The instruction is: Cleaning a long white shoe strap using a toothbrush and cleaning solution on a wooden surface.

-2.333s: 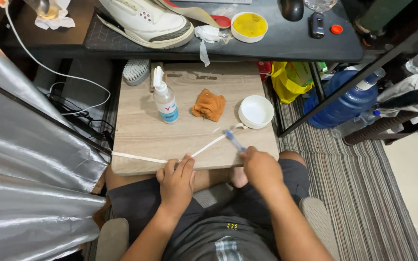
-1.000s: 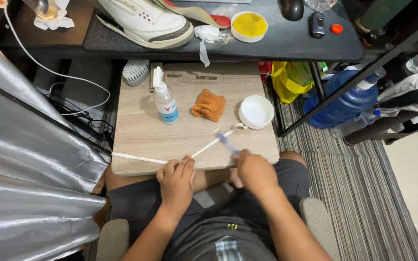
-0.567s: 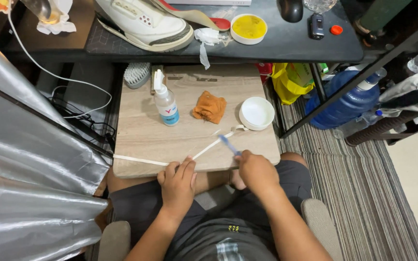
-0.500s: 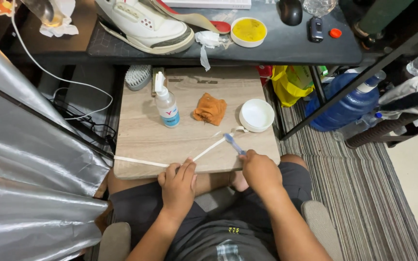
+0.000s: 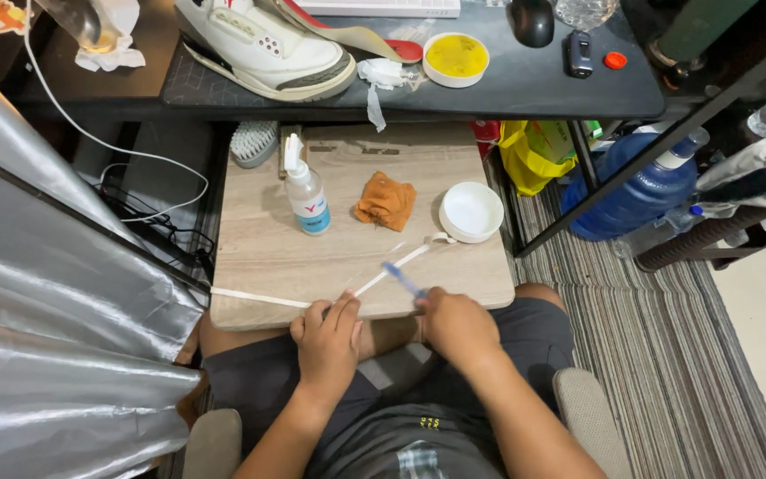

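Observation:
My left hand (image 5: 328,335) presses a white shoelace (image 5: 390,266) down at the near edge of a wooden board (image 5: 347,257) on my lap. The lace runs left to the board's edge and right toward a white bowl (image 5: 471,211). In my right hand (image 5: 457,325) is a small blue-handled brush (image 5: 402,279), its tip resting near the lace. An orange cloth (image 5: 386,200) and a spray bottle (image 5: 305,188) stand farther back on the board.
A white sneaker (image 5: 268,49), a yellow-filled tub (image 5: 456,57) and crumpled tissue (image 5: 381,74) lie on the dark desk (image 5: 534,84) above. A scrub brush (image 5: 254,142) rests at the board's far left. Silver curtain (image 5: 37,293) left, blue water jug (image 5: 636,186) right.
My right hand has slid slightly back and forth along the lace with the brush. My left hand stays pinning the lace. The view shifted a little.

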